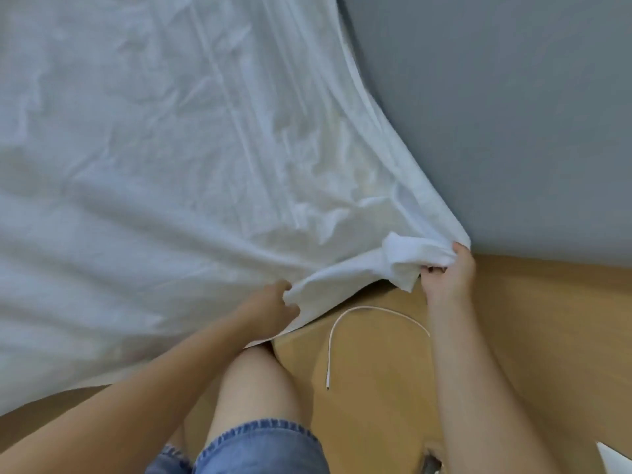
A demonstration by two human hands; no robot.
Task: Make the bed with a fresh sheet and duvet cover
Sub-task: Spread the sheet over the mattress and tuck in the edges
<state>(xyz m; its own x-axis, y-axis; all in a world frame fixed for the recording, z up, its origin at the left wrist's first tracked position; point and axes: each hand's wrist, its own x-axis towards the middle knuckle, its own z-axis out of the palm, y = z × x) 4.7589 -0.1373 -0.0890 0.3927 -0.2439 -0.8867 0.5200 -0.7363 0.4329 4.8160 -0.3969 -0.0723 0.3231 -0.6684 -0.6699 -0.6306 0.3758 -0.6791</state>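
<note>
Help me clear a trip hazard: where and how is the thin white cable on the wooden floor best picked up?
Pinch the thin white cable from above on its straight run near the free plug end; it lies flat on the wooden floor, and its far end is hidden by the right forearm.

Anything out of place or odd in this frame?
One thing: a thin white cable lies loose on the wooden floor beside the person's knee, a possible trip risk. The white bed sheet is wrinkled, its corner bunched where the left hand and right hand grip it, but that fits mid-task.
</note>
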